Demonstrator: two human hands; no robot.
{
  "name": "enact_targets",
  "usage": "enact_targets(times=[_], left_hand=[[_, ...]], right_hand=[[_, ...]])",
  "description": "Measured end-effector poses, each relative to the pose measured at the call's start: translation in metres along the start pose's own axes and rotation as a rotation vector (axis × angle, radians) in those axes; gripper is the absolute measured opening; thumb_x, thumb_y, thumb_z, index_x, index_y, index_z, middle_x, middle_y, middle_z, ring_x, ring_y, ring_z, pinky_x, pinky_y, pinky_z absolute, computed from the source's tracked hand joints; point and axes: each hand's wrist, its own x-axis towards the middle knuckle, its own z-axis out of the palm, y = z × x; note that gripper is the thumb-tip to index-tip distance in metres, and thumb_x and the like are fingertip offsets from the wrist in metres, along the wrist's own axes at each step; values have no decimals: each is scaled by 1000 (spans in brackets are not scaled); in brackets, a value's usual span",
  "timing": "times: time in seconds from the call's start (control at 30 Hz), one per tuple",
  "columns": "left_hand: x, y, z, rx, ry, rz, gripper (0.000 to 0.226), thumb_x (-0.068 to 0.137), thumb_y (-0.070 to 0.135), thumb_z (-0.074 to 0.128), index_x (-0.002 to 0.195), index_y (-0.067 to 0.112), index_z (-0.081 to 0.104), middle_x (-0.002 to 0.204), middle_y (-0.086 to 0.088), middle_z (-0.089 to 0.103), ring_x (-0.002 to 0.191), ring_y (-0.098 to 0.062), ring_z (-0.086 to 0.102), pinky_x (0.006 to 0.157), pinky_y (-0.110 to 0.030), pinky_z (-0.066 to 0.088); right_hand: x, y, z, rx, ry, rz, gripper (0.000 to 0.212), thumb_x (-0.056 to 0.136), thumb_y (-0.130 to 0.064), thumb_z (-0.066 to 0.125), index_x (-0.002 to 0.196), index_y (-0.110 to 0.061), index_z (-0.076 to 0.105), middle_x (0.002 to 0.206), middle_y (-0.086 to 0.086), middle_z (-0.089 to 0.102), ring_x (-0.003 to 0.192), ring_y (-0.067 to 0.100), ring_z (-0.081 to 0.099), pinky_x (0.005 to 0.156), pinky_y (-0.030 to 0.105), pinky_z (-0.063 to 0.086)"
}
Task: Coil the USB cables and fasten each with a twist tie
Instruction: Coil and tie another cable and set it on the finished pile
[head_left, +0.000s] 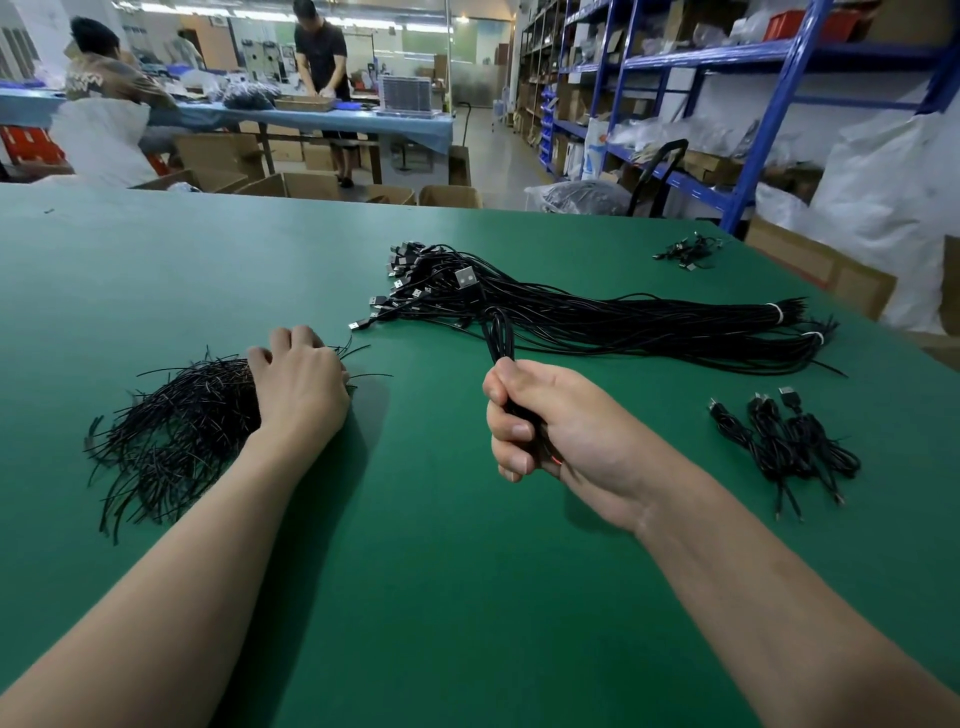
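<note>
My right hand (540, 421) grips a coiled black USB cable (500, 332) in its fist; the loops stick up above the thumb and its silver USB plug (466, 277) points away from me. My left hand (298, 379) lies with curled fingers on the right end of a heap of black twist ties (171, 431) on the green table (415, 571). Whether it pinches a tie is hidden. A big bundle of uncoiled black USB cables (597, 317) lies behind my right hand.
Several coiled, tied cables (789, 447) lie at the right. A few more cables (688, 251) sit at the far right corner. Behind the table are cardboard boxes (311, 184), blue shelving (748, 156) and two people at a blue bench (363, 122).
</note>
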Motion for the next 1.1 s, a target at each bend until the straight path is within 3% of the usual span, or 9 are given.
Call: enact_targets(times=[0.2,0.3,0.4,0.47,0.53,0.6,0.7,0.87,1.1], left_hand=[[2,9,-6,-216,326,60,12,97,11,58,100,8,69,117,-13,61,114,-36,48,100,-50,25],[1,14,-12,-365,374,64,12,102,15,53,101,11,64,105,-10,68,99,-35,57,91,-44,31],[0,20,-26,-639,266,56,10,102,20,55,100,15,63,89,0,73,80,-27,62,74,-38,43],[-4,30,-42,-868,162,50,7,100,20,59,100,16,66,82,5,73,76,-16,68,72,-32,52],[-18,46,-59,-1117,47,41,8,99,16,61,101,16,68,79,4,73,65,-8,67,61,-17,49],[-40,63,-70,-1273,-97,58,13,98,13,60,100,21,71,77,3,74,58,-6,61,54,-14,44],[-79,75,-72,-1357,-292,78,14,97,8,62,98,16,73,73,3,73,56,-7,58,55,-17,46],[-115,60,-66,-1464,-322,-40,4,95,5,64,99,5,63,78,-6,76,55,-12,59,54,-19,46],[-143,57,-50,-1493,-464,29,14,94,13,70,104,11,59,79,-16,74,57,-17,65,57,-20,49]], right_hand=[[0,-2,-3,-9,33,-12,33,110,-35,35,85,-16,45,61,-4,40,49,14,46,55,25,47],[-1,-3,-4,-27,54,-27,32,110,-35,35,86,-15,44,62,-3,41,50,14,48,55,25,47],[0,-2,-5,-17,82,-60,31,110,-31,35,85,-15,45,63,-1,52,55,16,56,54,25,48],[1,-2,-4,-34,111,-77,31,111,-28,34,84,-16,45,68,1,63,62,17,65,54,25,51],[2,0,-3,-60,143,-73,31,111,-27,33,85,-16,45,75,3,69,69,18,70,55,25,52],[3,3,-2,-92,187,-51,31,111,-26,32,85,-15,46,79,5,72,71,17,71,54,25,51],[3,8,2,-134,265,-29,32,110,-26,33,85,-15,48,86,8,71,72,15,69,53,25,51],[-4,21,11,-311,339,-19,30,109,-26,37,85,-16,53,105,7,69,78,9,66,49,23,47],[-31,61,20,-241,364,-14,30,108,-25,41,90,-9,58,92,-3,73,78,9,70,54,26,51]])
